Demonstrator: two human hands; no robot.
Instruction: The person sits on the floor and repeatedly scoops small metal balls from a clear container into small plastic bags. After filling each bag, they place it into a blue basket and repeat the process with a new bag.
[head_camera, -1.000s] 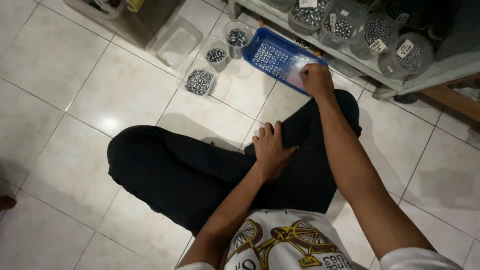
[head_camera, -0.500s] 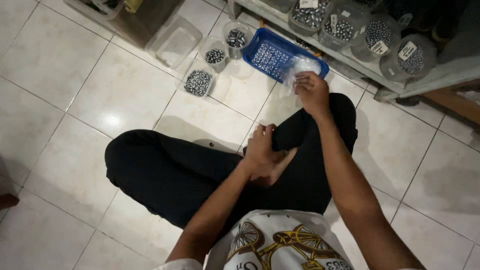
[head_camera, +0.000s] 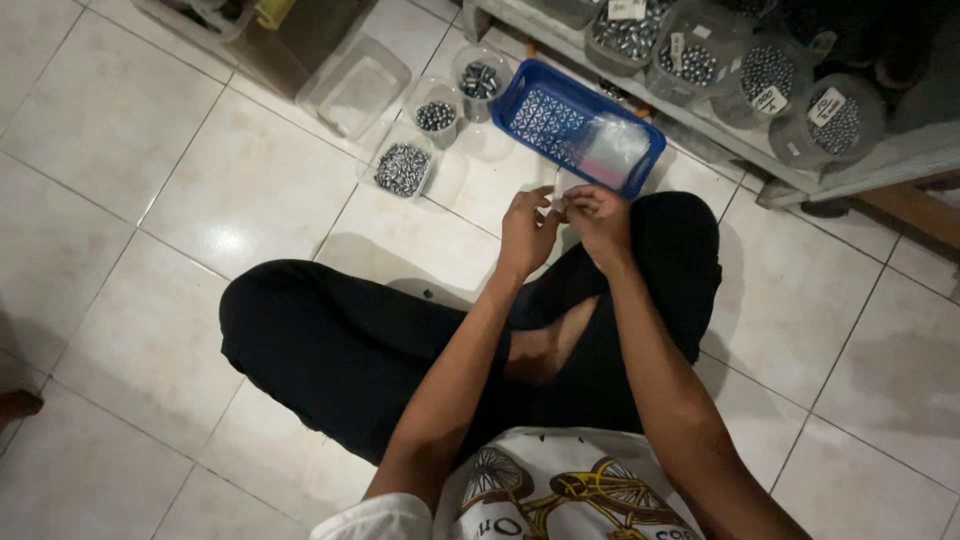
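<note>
Both hands have met since the earlier frame: left hand (head_camera: 527, 228) risen off the thigh, right hand (head_camera: 598, 218) drawn back from the blue basket (head_camera: 520, 96). Small clear plastic bag (head_camera: 556, 196) pinched between both sets of fingertips, long axis upright, equally near each hand. Basket lies just beyond on the floor, tubs of metal pieces (head_camera: 402, 168) left of it.
</note>
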